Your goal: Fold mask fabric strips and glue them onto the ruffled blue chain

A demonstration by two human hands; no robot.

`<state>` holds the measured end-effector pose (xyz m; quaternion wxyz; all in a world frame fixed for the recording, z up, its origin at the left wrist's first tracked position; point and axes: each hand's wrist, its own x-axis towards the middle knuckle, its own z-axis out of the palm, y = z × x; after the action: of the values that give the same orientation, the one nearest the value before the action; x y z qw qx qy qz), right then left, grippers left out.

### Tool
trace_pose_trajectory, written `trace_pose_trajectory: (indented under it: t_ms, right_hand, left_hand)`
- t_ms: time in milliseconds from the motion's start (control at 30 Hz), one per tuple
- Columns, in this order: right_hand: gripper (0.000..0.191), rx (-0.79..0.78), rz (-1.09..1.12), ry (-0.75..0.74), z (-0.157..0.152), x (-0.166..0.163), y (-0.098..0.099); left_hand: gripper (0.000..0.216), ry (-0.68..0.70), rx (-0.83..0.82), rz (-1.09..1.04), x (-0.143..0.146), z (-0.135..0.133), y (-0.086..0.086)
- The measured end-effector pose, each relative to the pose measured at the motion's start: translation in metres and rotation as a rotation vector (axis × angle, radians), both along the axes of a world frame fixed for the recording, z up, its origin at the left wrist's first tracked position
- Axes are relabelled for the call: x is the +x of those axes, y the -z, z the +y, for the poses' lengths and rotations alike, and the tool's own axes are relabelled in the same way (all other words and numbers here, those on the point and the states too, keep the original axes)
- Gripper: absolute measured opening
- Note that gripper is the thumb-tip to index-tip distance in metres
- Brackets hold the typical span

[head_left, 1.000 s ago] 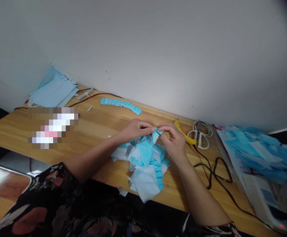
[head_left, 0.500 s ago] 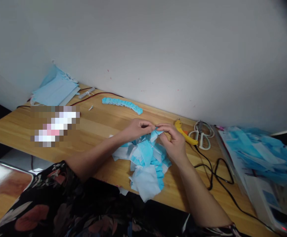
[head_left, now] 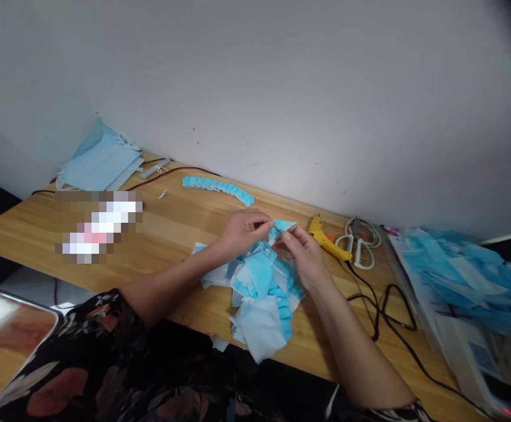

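Note:
My left hand (head_left: 249, 230) and my right hand (head_left: 301, 249) are both closed, pinching a small piece of blue and white mask fabric (head_left: 281, 227) between thumbs and fingers. The piece looks folded, with a pointed blue top. Just below it lies a heap of blue and white fabric pieces (head_left: 259, 322), some of them pleated, spread on the wooden table (head_left: 167, 211). Beyond my hands rests a finished-looking curved strip of folded blue fabric (head_left: 217, 186). To the right of my right hand is a yellow glue gun (head_left: 330, 240).
White-handled scissors (head_left: 358, 246) and a black cable (head_left: 376, 310) lie at the right. More blue fabric strips (head_left: 462, 275) sit on a box at the far right. Blue face masks (head_left: 101, 158) are stacked back left. A blurred object (head_left: 101, 225) lies at the left.
The fabric piece is turned up and shows more of its blue and white sides. My right hand has shifted its grip slightly lower and rightward.

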<state>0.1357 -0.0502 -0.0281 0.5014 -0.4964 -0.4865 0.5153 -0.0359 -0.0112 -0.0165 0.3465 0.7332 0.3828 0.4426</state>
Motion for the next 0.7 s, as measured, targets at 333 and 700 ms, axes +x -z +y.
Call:
trace_pose_trajectory:
  t_ms: [333,700]
  right_hand:
    - [0.029,0.053,-0.148,0.054,-0.0011,-0.0012,-0.0014]
    - [0.028,0.132,-0.213,0.03,-0.0014,0.0045,-0.003]
  left_hand:
    - [0.026,0.018,0.161,-0.007,0.0024,-0.0016,0.0034]
    - [0.034,0.056,-0.263,-0.126,0.0008,-0.0022,-0.0046]
